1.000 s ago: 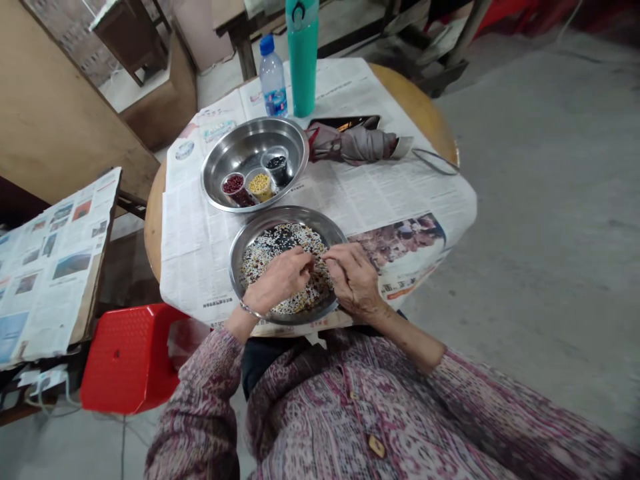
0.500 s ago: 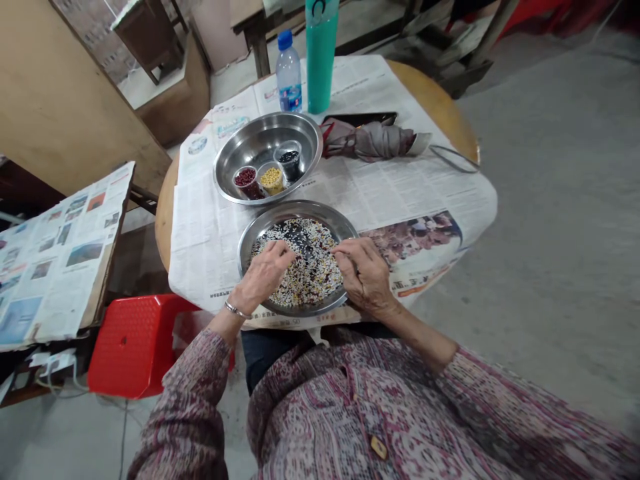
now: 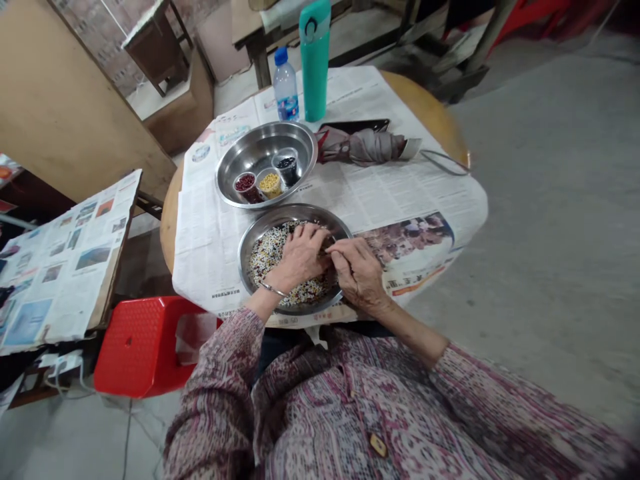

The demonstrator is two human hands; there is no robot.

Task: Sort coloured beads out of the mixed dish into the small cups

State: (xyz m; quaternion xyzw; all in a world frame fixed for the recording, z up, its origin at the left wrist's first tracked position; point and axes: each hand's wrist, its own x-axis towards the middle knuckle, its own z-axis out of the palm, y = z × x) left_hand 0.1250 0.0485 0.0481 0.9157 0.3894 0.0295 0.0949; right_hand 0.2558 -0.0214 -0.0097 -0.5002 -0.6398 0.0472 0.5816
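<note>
Mid-frame, mixed grains (image 3: 270, 253) are lying under my left hand (image 3: 304, 257).
Its fingers are curving, parted; my right hand (image 3: 359, 272) is pinching closed just rightward, anything held unclear.

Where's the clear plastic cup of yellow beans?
Left of centre in the head view, the cup sits in the far round steel bowl, between red beans and black beans.

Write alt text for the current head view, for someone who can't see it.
A person's left hand is over mixed grains in a metal basin, the right hand beside it at the rim. Beyond, a second basin holds three clear cups with red, yellow and black contents, on a newspaper-covered table.
</note>
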